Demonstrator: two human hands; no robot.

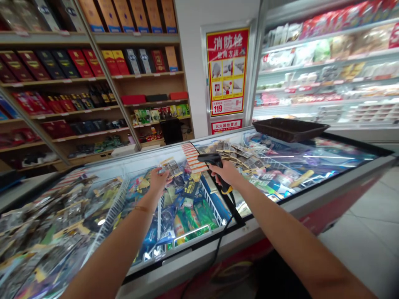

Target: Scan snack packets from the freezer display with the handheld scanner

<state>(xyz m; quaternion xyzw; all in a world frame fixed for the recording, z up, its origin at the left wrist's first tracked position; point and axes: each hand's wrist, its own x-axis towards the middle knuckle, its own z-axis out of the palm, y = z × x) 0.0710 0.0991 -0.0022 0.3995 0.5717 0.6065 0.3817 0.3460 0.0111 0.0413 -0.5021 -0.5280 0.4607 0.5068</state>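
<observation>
My left hand (158,179) grips a packet (171,167) tilted toward the scanner (211,159), which my right hand (227,172) clasps, aimed over the open freezer (280,207).

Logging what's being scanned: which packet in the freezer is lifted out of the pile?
The clear packet with a yellow header, pinched in the left hand and raised before the scanner held by the right hand; the others lie in the freezer.
</observation>
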